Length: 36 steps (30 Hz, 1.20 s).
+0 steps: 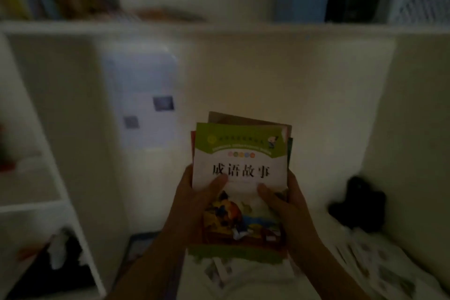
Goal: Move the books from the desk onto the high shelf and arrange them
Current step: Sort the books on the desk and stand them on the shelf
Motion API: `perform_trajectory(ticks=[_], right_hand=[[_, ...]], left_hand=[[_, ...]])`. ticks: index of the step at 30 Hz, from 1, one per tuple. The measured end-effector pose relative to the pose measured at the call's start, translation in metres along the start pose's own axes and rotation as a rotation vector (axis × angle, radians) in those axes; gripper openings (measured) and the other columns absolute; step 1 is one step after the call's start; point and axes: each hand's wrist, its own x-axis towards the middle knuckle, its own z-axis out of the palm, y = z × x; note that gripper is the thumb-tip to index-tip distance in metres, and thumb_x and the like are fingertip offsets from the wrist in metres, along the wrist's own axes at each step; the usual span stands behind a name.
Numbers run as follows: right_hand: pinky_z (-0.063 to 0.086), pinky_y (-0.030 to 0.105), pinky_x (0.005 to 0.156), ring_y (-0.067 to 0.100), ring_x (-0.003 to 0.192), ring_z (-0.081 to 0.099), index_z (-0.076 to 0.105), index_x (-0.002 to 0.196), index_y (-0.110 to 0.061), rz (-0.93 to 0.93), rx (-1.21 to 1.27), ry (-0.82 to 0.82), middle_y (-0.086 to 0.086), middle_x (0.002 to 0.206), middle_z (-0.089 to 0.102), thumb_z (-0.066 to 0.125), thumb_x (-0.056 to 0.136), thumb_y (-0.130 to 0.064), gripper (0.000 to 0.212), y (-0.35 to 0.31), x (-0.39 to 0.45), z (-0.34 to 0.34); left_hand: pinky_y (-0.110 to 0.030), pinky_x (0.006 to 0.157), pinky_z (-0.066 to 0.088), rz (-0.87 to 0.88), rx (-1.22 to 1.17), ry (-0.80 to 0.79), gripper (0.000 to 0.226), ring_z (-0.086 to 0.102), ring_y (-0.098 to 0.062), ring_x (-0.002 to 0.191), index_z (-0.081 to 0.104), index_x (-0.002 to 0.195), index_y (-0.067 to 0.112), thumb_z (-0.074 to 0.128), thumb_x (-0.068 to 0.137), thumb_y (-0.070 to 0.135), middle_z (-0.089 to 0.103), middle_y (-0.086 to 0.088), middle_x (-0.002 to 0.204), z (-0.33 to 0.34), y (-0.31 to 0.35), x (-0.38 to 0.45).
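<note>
Both hands, left hand [192,204] and right hand [287,204], fingers curled round a stack of books [239,178], seemingly below the high shelf [219,28]; shelving and arranging remain.

A small stack of books [239,178] is held up off the desk, covers facing the camera. The front one has a green top band, white middle with black Chinese characters, and a colourful picture below. Edges of others show behind it.

The high shelf [219,28] runs across above, white, with blurred books standing at its left end.
</note>
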Motion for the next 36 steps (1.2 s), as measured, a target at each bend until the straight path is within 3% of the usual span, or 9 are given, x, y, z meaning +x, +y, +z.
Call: perform_trajectory(ticks=[5, 9, 13, 15, 21, 25, 28, 32, 36], right_hand=[[0.058, 0.035, 0.068, 0.019, 0.086, 0.07, 0.06, 0.104, -0.039, -0.106, 0.036, -0.086, -0.006, 0.098, 0.072, 0.077, 0.059, -0.028, 0.049, -0.069, 0.002, 0.052], [0.058, 0.027, 0.062, 0.012, 0.084, 0.071, 0.066, 0.095, -0.045, -0.255, 0.043, -0.124, -0.011, 0.097, 0.073, 0.088, 0.023, -0.059, 0.076, -0.113, 0.006, 0.089], [0.059, 0.035, 0.058, 0.021, 0.081, 0.072, 0.063, 0.106, -0.028, -0.342, 0.176, -0.19, -0.002, 0.095, 0.074, 0.068, 0.067, -0.015, 0.042, -0.169, 0.03, 0.122], [0.059, 0.036, 0.061, 0.023, 0.084, 0.071, 0.062, 0.114, -0.021, -0.405, 0.177, -0.195, 0.003, 0.1, 0.073, 0.065, 0.068, -0.013, 0.046, -0.199, 0.049, 0.14], [0.056, 0.038, 0.08, 0.025, 0.099, 0.065, 0.055, 0.126, -0.012, -0.55, 0.13, -0.092, 0.007, 0.114, 0.066, 0.063, 0.085, -0.012, 0.041, -0.271, 0.118, 0.168], [0.056, 0.031, 0.078, 0.019, 0.093, 0.065, 0.054, 0.124, -0.013, -0.632, 0.053, -0.031, 0.003, 0.109, 0.064, 0.064, 0.086, -0.011, 0.039, -0.292, 0.156, 0.16], [0.054, 0.03, 0.08, 0.024, 0.099, 0.062, 0.053, 0.126, -0.012, -0.661, 0.003, 0.001, 0.005, 0.113, 0.061, 0.065, 0.086, -0.009, 0.042, -0.294, 0.177, 0.148], [0.054, 0.032, 0.081, 0.024, 0.099, 0.062, 0.051, 0.126, -0.011, -0.627, -0.021, 0.006, 0.008, 0.119, 0.061, 0.064, 0.086, -0.01, 0.042, -0.283, 0.203, 0.132], [0.052, 0.044, 0.09, 0.029, 0.105, 0.062, 0.057, 0.116, -0.015, -0.573, 0.02, 0.013, 0.01, 0.118, 0.063, 0.067, 0.084, -0.011, 0.034, -0.276, 0.222, 0.121]], left_hand=[[-0.02, 0.057, 0.054, 0.178, 0.088, -0.006, 0.049, 0.071, -0.009, 0.075, 0.059, 0.104, 0.022, 0.071, 0.057, 0.031, 0.074, 0.005, 0.086, -0.02, 0.094, -0.009], [-0.015, 0.058, 0.052, 0.351, 0.172, -0.065, 0.049, 0.069, -0.004, 0.078, 0.056, 0.106, 0.027, 0.07, 0.059, 0.031, 0.073, 0.015, 0.084, -0.034, 0.16, -0.005], [-0.008, 0.058, 0.049, 0.565, 0.316, -0.147, 0.034, 0.065, 0.01, 0.076, 0.053, 0.104, 0.033, 0.065, 0.073, 0.028, 0.067, 0.018, 0.085, -0.038, 0.229, 0.023], [-0.006, 0.059, 0.048, 0.612, 0.377, -0.207, 0.031, 0.063, 0.012, 0.075, 0.051, 0.106, 0.034, 0.061, 0.077, 0.034, 0.063, 0.02, 0.093, -0.04, 0.266, 0.041], [-0.022, 0.093, 0.048, 0.663, 0.746, -0.341, 0.085, 0.054, -0.006, 0.116, 0.037, 0.137, 0.022, 0.065, 0.064, 0.055, 0.054, 0.006, 0.128, -0.078, 0.325, 0.104], [-0.014, 0.101, 0.028, 0.518, 1.155, -0.429, 0.087, 0.029, 0.005, 0.127, 0.027, 0.142, 0.035, 0.07, 0.067, 0.05, 0.03, 0.026, 0.133, -0.095, 0.309, 0.134], [-0.013, 0.102, 0.02, 0.465, 1.255, -0.417, 0.083, 0.021, 0.005, 0.127, 0.02, 0.144, 0.039, 0.068, 0.077, 0.045, 0.023, 0.024, 0.139, -0.093, 0.294, 0.152], [-0.02, 0.109, 0.024, 0.462, 1.266, -0.406, 0.07, 0.027, -0.006, 0.136, 0.026, 0.142, 0.039, 0.062, 0.082, 0.046, 0.028, 0.014, 0.148, -0.085, 0.275, 0.169], [-0.028, 0.097, 0.045, 0.686, 1.338, -0.259, 0.044, 0.052, -0.007, 0.113, 0.048, 0.129, 0.039, 0.048, 0.088, 0.054, 0.055, 0.011, 0.128, -0.083, 0.26, 0.182]])
